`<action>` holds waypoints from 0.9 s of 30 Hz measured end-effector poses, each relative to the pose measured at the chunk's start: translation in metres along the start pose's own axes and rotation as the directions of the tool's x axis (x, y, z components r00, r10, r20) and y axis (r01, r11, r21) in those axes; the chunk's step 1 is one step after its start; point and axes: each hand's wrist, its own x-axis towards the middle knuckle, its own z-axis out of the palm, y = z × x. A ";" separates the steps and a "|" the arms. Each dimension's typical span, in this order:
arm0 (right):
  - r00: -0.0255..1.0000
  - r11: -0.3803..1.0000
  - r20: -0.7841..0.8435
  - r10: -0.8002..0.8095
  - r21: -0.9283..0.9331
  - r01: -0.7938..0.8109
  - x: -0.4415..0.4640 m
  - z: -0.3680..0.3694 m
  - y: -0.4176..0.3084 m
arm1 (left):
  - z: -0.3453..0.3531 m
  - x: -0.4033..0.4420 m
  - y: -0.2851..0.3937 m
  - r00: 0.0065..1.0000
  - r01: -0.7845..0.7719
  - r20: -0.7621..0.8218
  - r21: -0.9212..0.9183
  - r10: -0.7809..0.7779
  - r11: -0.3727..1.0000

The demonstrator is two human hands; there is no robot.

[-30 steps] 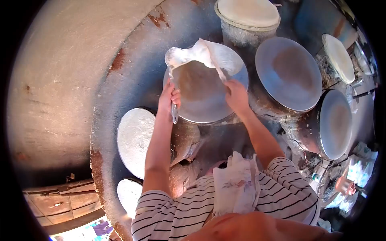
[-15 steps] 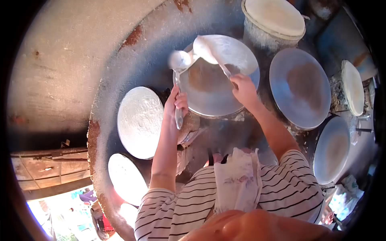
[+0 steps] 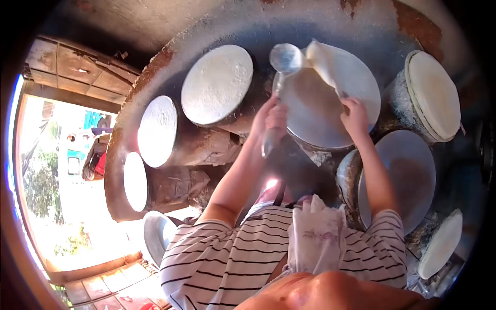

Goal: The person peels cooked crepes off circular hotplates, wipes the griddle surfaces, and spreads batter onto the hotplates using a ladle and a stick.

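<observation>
My left hand point(image 3: 270, 120) is closed around the handle of a metal ladle point(image 3: 285, 58), whose bowl is over the far left edge of a round flat griddle point(image 3: 312, 111). My right hand point(image 3: 355, 116) grips the thin handle of a white-coated paddle point(image 3: 322, 61). The paddle's broad end is close beside the ladle bowl; whether they touch I cannot tell. Brown shows on the middle of the griddle, and a paler layer covers its far right side.
Left of the griddle are white-topped pans point(image 3: 217, 85), point(image 3: 157, 132). A tall white-crusted bucket point(image 3: 433, 95) stands at right, near a grey griddle point(image 3: 400, 178). A pale disc point(image 3: 440, 244) lies lower right. The curved counter rim point(image 3: 150, 70) runs along the far left.
The view has turned, so the pans sit further right and the bright opening at left shows more. The paddle's broad end now appears narrower, still beside the ladle. Both hands keep their grips.
</observation>
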 end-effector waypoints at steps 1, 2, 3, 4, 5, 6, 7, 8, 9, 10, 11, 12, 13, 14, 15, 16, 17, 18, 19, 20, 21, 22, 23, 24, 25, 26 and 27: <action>0.999 0.999 0.006 -0.048 -0.006 0.048 0.003 -0.004 -0.008 | 0.004 -0.008 -0.015 0.996 -0.027 0.087 0.022 0.025 0.999; 0.996 0.996 -0.002 -0.085 -0.021 0.085 0.004 -0.013 -0.012 | 0.009 -0.019 -0.032 0.985 -0.038 0.169 0.048 0.030 0.998; 0.993 0.993 0.031 -0.114 -0.027 0.115 0.002 -0.026 -0.012 | 0.018 -0.028 -0.051 0.976 -0.081 0.206 0.020 0.075 0.997; 0.995 0.993 -0.030 -0.097 -0.066 0.095 0.001 -0.037 -0.002 | 0.026 -0.037 -0.063 0.964 -0.119 0.238 0.001 0.115 0.993; 0.993 0.992 -0.093 -0.077 -0.104 0.067 -0.002 -0.048 0.015 | 0.027 -0.044 -0.064 0.958 -0.192 0.234 0.093 0.166 0.977; 0.987 0.989 -0.148 -0.061 -0.144 0.040 -0.007 -0.060 0.033 | 0.027 -0.041 -0.065 0.952 -0.270 0.194 0.179 0.235 0.946; 0.987 0.982 -0.160 0.031 -0.177 -0.060 -0.009 -0.069 0.055 | 0.027 -0.038 -0.066 0.940 -0.335 0.153 0.271 0.303 0.902; 0.992 0.978 -0.116 0.051 -0.197 -0.073 -0.008 -0.068 0.077 | 0.016 -0.030 -0.057 0.948 -0.314 0.131 0.260 0.289 0.913; 0.996 0.987 -0.092 -0.010 -0.158 -0.005 -0.003 -0.060 0.080 | 0.006 -0.022 -0.047 0.955 -0.293 0.109 0.247 0.274 0.924; 0.995 0.991 -0.070 -0.076 -0.118 0.067 0.006 -0.055 0.072 | -0.003 -0.009 -0.041 0.969 -0.242 0.087 0.161 0.230 0.957; 0.999 0.999 0.040 -0.037 -0.012 0.038 0.014 -0.047 0.058 | -0.013 -0.005 -0.039 0.973 -0.224 0.074 0.108 0.217 0.969; 0.993 0.995 0.115 -0.019 0.099 0.008 0.018 -0.034 0.047 | -0.016 -0.007 -0.048 0.972 -0.229 0.076 0.075 0.223 0.971; 0.992 0.986 0.105 -0.074 0.156 0.057 0.015 -0.023 0.039 | -0.013 -0.013 -0.062 0.970 -0.238 0.066 0.045 0.235 0.970; 0.989 0.972 0.067 -0.134 0.205 0.118 0.016 -0.018 0.036 | -0.003 -0.014 -0.074 0.970 -0.237 0.071 0.032 0.234 0.971; 0.979 0.964 0.101 -0.179 0.215 0.154 0.015 -0.023 0.035 | 0.009 -0.021 -0.087 0.959 -0.277 0.083 0.043 0.273 0.960; 0.966 0.956 0.138 -0.220 0.229 0.185 0.011 -0.033 0.034 | 0.022 -0.030 -0.100 0.952 -0.294 0.116 0.081 0.283 0.953; 0.950 0.948 0.179 -0.254 0.243 0.208 0.005 -0.045 0.035 | 0.035 -0.039 -0.113 0.944 -0.312 0.149 0.117 0.294 0.943; 0.954 0.936 0.089 -0.287 0.238 0.260 0.001 -0.059 0.041 | 0.039 -0.040 -0.113 0.943 -0.324 0.145 0.180 0.301 0.929; 0.962 0.940 0.108 -0.252 0.264 0.217 0.008 -0.075 0.051 | 0.044 -0.042 -0.114 0.941 -0.334 0.140 0.242 0.308 0.911; 0.964 0.940 0.136 -0.230 0.289 0.184 0.022 -0.085 0.064 | 0.047 -0.043 -0.115 0.939 -0.342 0.136 0.303 0.315 0.890; 0.975 0.965 0.012 -0.222 0.147 0.218 0.038 -0.078 0.085 | 0.037 -0.034 -0.100 0.949 -0.315 0.096 0.302 0.300 0.900; 0.968 0.974 -0.120 -0.222 0.006 0.224 0.048 -0.066 0.098 | 0.025 -0.026 -0.085 0.958 -0.284 0.050 0.305 0.283 0.909; 0.976 0.983 0.116 -0.184 0.041 0.180 0.060 -0.065 0.082 | 0.015 -0.013 -0.073 0.921 -0.359 -0.081 0.210 0.382 0.909; 0.956 0.961 0.150 -0.253 0.149 0.232 0.063 -0.047 0.077 | 0.006 -0.005 -0.065 0.938 -0.333 -0.044 0.171 0.345 0.927; 0.949 0.954 0.193 -0.248 0.219 0.205 0.059 -0.035 0.067 | -0.002 -0.006 -0.062 0.952 -0.300 -0.014 0.136 0.305 0.944; 0.939 0.943 0.255 -0.232 0.297 0.152 0.049 -0.024 0.059 | -0.006 -0.010 -0.060 0.962 -0.270 -0.010 0.089 0.272 0.959; 0.918 0.938 0.283 -0.278 0.285 0.196 0.042 -0.023 0.059 | 0.005 -0.022 -0.072 0.926 -0.359 -0.055 0.185 0.374 0.915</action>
